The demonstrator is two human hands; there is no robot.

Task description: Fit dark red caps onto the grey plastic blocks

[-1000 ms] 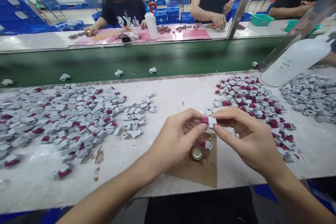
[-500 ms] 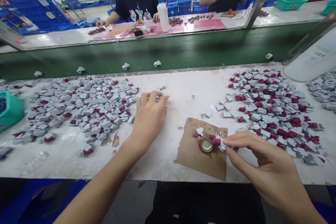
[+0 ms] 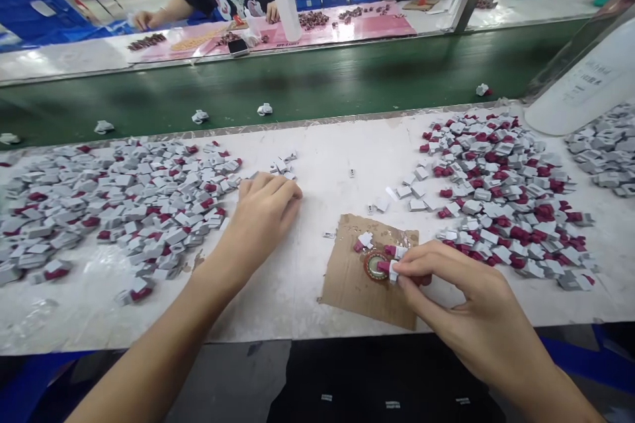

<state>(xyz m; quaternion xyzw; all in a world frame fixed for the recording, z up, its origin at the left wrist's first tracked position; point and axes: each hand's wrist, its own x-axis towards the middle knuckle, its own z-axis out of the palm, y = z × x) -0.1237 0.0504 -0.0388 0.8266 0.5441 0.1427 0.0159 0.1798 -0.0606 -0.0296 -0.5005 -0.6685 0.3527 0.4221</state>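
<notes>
My right hand (image 3: 461, 297) pinches a small grey-and-maroon plastic piece (image 3: 387, 268) between thumb and fingertips. Its maroon end is over a bottle cap (image 3: 376, 266) with a red rim, which lies on a piece of brown cardboard (image 3: 357, 301). Two more such pieces are on the cardboard, one a grey-and-maroon piece (image 3: 364, 241) behind the cap, the other close to my fingertips. My left hand (image 3: 262, 218) rests beside the left pile, fingers curled down and together; whatever lies under the fingertips is hidden. Small grey parts (image 3: 284, 164) sit just beyond it.
A left pile (image 3: 163, 198) and a right pile (image 3: 506, 198) of grey-and-maroon pieces flank my hands. A large white bottle (image 3: 583, 82) leans at right. Several pieces lie on the green conveyor belt (image 3: 337, 82). Across it, co-workers sit at a bench.
My right hand has brought its piece left and down to the cap. My left hand has drawn back, fingers curling closer together. The view has shifted, and pieces on the belt appear farther left.
</notes>
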